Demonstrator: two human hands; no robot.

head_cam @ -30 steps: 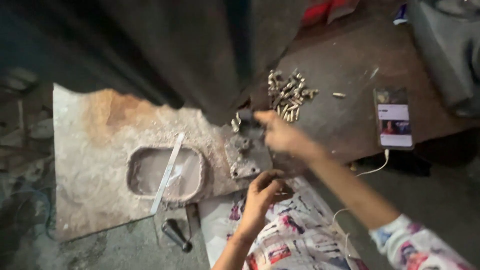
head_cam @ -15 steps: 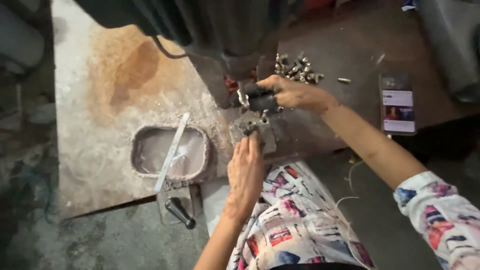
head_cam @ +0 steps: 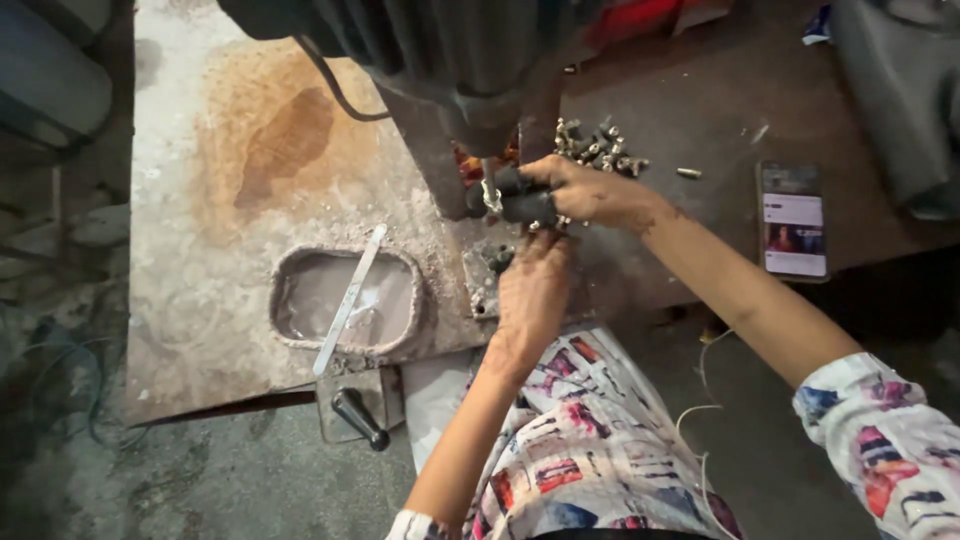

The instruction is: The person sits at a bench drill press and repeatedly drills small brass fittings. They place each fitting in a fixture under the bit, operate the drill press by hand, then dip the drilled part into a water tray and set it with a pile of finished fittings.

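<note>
My right hand (head_cam: 585,188) is closed around a dark cylindrical handle (head_cam: 510,196) at the base of a dark machine column (head_cam: 470,90). My left hand (head_cam: 532,290) reaches up just below it, fingers curled at a small metal fixture (head_cam: 487,275) on the stained metal plate (head_cam: 220,190); what the fingers hold is hidden. A heap of small metal fittings (head_cam: 598,148) lies just behind my right hand.
An oval tub of milky liquid (head_cam: 345,300) with a white strip (head_cam: 350,298) across it sits left of my hands. A black-knobbed lever (head_cam: 360,418) sticks out under the plate. A lit phone (head_cam: 793,220) lies on the dark bench, with a white cable (head_cam: 700,400) below.
The view has shifted down and closer. My right hand came back from the fittings to grip the dark handle. My left hand rose to the fixture under it.
</note>
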